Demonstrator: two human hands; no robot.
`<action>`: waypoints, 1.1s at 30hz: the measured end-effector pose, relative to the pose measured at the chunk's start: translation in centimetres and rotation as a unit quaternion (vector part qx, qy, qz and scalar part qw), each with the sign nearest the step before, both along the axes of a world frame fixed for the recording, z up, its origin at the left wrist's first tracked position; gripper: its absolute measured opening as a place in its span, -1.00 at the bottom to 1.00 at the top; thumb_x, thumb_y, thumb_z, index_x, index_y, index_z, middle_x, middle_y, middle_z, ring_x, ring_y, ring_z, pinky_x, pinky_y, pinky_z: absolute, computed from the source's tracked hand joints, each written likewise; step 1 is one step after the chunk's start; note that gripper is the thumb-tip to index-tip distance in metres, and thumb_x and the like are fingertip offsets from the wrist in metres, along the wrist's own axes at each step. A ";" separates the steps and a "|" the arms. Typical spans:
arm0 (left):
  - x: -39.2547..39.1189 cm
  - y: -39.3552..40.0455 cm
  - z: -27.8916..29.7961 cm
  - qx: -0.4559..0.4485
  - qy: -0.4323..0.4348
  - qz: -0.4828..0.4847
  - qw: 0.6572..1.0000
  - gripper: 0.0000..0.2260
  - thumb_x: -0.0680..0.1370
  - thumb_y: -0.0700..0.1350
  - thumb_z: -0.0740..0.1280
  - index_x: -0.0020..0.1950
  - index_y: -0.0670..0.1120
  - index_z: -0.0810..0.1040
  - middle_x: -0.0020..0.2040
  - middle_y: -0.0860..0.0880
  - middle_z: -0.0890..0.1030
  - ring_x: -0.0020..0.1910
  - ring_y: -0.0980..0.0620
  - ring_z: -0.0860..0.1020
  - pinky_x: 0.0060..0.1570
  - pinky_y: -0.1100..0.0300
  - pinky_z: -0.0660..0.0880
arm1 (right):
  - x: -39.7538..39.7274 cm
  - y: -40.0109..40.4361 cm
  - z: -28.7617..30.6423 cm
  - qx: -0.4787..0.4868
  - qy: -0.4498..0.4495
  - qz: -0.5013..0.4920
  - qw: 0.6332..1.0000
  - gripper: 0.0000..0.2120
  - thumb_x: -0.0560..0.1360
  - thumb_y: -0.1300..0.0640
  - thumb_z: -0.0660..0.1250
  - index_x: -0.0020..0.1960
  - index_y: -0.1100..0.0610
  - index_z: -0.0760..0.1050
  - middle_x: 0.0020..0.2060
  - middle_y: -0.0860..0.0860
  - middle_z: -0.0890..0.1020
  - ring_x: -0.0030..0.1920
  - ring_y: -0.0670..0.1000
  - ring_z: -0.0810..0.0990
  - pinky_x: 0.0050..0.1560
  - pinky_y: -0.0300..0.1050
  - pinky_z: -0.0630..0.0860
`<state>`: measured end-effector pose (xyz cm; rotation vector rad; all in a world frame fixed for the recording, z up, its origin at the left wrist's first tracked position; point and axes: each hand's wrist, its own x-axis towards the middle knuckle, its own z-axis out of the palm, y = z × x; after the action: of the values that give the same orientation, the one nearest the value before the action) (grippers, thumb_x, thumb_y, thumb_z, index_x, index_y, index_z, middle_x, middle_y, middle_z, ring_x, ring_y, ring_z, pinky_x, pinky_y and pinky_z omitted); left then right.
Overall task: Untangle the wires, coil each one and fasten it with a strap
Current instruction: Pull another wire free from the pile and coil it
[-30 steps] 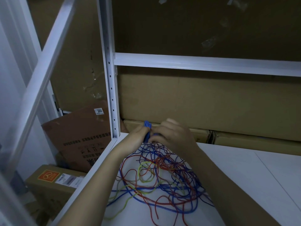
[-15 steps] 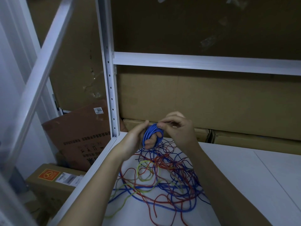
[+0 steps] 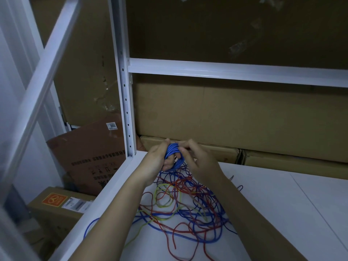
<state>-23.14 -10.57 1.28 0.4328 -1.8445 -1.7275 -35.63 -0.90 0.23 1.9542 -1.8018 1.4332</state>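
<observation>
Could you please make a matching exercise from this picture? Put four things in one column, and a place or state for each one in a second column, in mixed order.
Things:
1. blue coil
2. tangle of wires
3. box with the 3055 label
4. right hand

Places or states:
A. leaning, left of the shelf post
B. wound in loops around the left hand
C. lying loose on the white shelf
D. fingers on the coil's right side

Pairs: 1-B, 2-C, 3-A, 4-D
</observation>
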 end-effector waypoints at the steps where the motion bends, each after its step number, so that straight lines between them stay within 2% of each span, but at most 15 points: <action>1: -0.1 0.1 0.0 0.011 0.002 0.009 1.000 -0.54 0.69 0.00 -0.04 -0.28 -0.15 0.44 -0.54 0.03 0.21 -0.56 0.10 0.14 -0.48 0.21 0.11 | -0.1 0.0 -0.2 -0.006 0.056 -0.030 0.998 -0.79 0.62 0.09 0.17 0.11 0.12 0.54 0.06 0.03 0.64 0.02 0.04 0.61 -0.02 0.02 0.56; 3: -0.2 0.1 0.2 0.024 0.008 0.018 1.000 -0.56 0.69 -0.02 -0.04 -0.31 -0.13 0.38 -0.55 0.03 0.19 -0.57 0.09 0.11 -0.46 0.16 0.06 | -0.3 0.1 -0.2 -0.027 0.115 -0.063 0.991 -0.73 0.60 0.08 0.20 0.19 0.18 0.55 0.27 0.05 0.56 0.21 -0.01 0.54 0.17 -0.17 0.47; 7: 0.2 -0.1 0.3 0.028 0.002 0.002 1.000 -0.57 0.69 -0.02 -0.04 -0.31 -0.12 0.35 -0.53 -0.01 0.14 -0.55 0.05 0.06 -0.42 0.11 0.03 | -0.6 0.2 0.1 0.001 0.102 -0.010 0.995 -0.72 0.60 0.09 0.22 0.24 0.19 0.51 0.37 -0.01 0.44 0.31 -0.18 0.38 0.28 -0.39 0.28; 9: 0.5 -0.2 0.3 0.032 0.003 -0.007 0.999 -0.56 0.69 -0.02 -0.04 -0.32 -0.12 0.38 -0.52 -0.02 0.14 -0.55 0.05 0.05 -0.44 0.13 0.04 | -0.4 0.0 0.1 0.038 0.049 0.028 0.998 -0.76 0.62 0.10 0.19 0.23 0.15 0.46 0.32 -0.06 0.46 0.26 -0.23 0.41 0.25 -0.34 0.37; 12: 0.7 0.4 0.4 0.029 0.017 0.001 0.999 -0.54 0.69 -0.01 -0.05 -0.33 -0.11 0.39 -0.53 -0.02 0.16 -0.56 0.05 0.10 -0.48 0.20 0.12 | 0.5 -0.4 -0.2 0.036 -0.067 0.068 0.995 -0.91 0.63 0.13 0.14 0.11 0.06 0.38 0.01 -0.08 0.59 -0.01 -0.23 0.58 -0.06 -0.35 0.47; 14: 0.6 0.9 0.4 0.013 0.007 0.035 0.999 -0.50 0.69 0.03 -0.05 -0.36 -0.07 0.42 -0.53 -0.01 0.20 -0.55 0.04 0.19 -0.46 0.25 0.24 | 0.9 -0.7 -0.8 0.011 -0.105 0.061 0.993 -0.94 0.64 0.16 0.13 0.07 0.06 0.37 -0.08 0.02 0.60 -0.06 -0.11 0.61 -0.09 -0.16 0.53; 15: 0.5 1.0 0.3 -0.016 -0.011 0.066 0.998 -0.47 0.69 0.05 -0.05 -0.42 -0.01 0.44 -0.54 0.00 0.24 -0.55 0.06 0.23 -0.44 0.27 0.28 | 1.0 -0.8 -1.0 0.004 -0.116 0.054 0.992 -0.94 0.64 0.16 0.13 0.05 0.05 0.37 -0.07 0.04 0.59 -0.05 -0.04 0.61 -0.07 -0.04 0.55; 17: 0.6 1.3 0.0 -0.098 -0.053 0.135 0.985 -0.43 0.69 0.08 -0.04 -0.49 0.06 0.44 -0.54 0.05 0.32 -0.54 0.13 0.28 -0.44 0.30 0.27 | 1.3 -0.9 -1.7 -0.006 -0.119 0.030 0.992 -0.93 0.64 0.16 0.14 0.03 0.02 0.36 -0.04 0.02 0.59 -0.03 -0.02 0.61 -0.05 0.05 0.55; 20: 1.2 1.7 -1.2 -0.180 -0.081 0.199 0.960 -0.61 0.66 0.14 -0.02 -0.25 0.04 0.40 -0.38 0.04 0.43 -0.43 0.13 0.40 -0.33 0.17 0.30 | 1.8 -1.1 -2.5 -0.019 -0.120 -0.010 0.993 -0.92 0.63 0.16 0.17 -0.02 0.00 0.37 -0.10 0.00 0.60 -0.10 -0.04 0.60 -0.10 0.08 0.55; 22: 1.6 2.0 -2.4 -0.264 -0.113 0.210 0.935 -0.72 0.64 0.17 0.02 -0.11 0.02 0.34 -0.38 0.02 0.44 -0.40 0.01 0.45 -0.39 0.10 0.28 | 2.3 -1.1 -3.0 -0.026 -0.130 -0.024 0.991 -0.87 0.62 0.17 0.18 -0.07 -0.02 0.36 -0.21 0.05 0.59 -0.20 0.05 0.59 -0.18 0.16 0.51; 24: 2.0 2.1 -3.4 -0.337 -0.151 0.211 0.905 -0.70 0.62 0.17 0.04 -0.02 -0.05 0.33 -0.38 -0.03 0.47 -0.42 -0.02 0.46 -0.44 0.07 0.28 | 2.9 -1.0 -3.3 -0.014 -0.150 -0.032 0.988 -0.82 0.62 0.15 0.18 -0.12 -0.07 0.35 -0.28 0.11 0.57 -0.26 0.14 0.57 -0.23 0.22 0.49; 26: 2.4 1.9 -4.0 -0.342 -0.160 0.220 0.900 -0.69 0.63 0.14 0.05 0.02 -0.09 0.34 -0.33 -0.11 0.51 -0.39 -0.04 0.48 -0.40 0.00 0.35 | 3.3 -0.8 -3.7 -0.002 -0.168 -0.025 0.986 -0.86 0.62 0.13 0.19 -0.11 -0.01 0.38 -0.29 0.17 0.57 -0.27 0.20 0.56 -0.24 0.25 0.49; 28: 2.8 1.6 -4.3 -0.337 -0.156 0.230 0.899 -0.70 0.64 0.11 0.05 0.00 -0.11 0.35 -0.32 -0.10 0.50 -0.37 -0.04 0.48 -0.37 -0.02 0.36 | 3.8 -0.6 -4.0 0.009 -0.157 -0.019 0.987 -0.89 0.63 0.10 0.18 -0.02 0.08 0.44 -0.24 0.14 0.60 -0.22 0.16 0.58 -0.22 0.18 0.51; 31: 3.6 1.1 -4.8 -0.366 -0.164 0.249 0.882 -0.74 0.65 0.08 0.06 -0.07 -0.07 0.36 -0.37 0.04 0.44 -0.39 0.10 0.44 -0.43 0.12 0.28 | 4.7 -0.4 -4.7 0.047 -0.073 -0.051 0.995 -0.73 0.65 0.06 0.09 0.27 0.08 0.45 0.04 0.02 0.63 0.00 -0.04 0.55 -0.09 -0.21 0.41; 33: 3.8 0.9 -5.0 -0.393 -0.175 0.253 0.867 -0.75 0.65 0.07 0.06 -0.09 -0.06 0.35 -0.39 0.05 0.42 -0.39 0.10 0.43 -0.44 0.15 0.23 | 5.2 -0.3 -5.1 0.071 0.001 -0.103 0.992 -0.66 0.66 0.08 0.06 0.37 0.12 0.41 0.18 0.04 0.58 0.14 0.00 0.50 0.02 -0.20 0.38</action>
<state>-19.29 -9.69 -3.69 0.8183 -2.2246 -0.4875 -30.41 -1.20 -4.83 1.7639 -2.0881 1.2702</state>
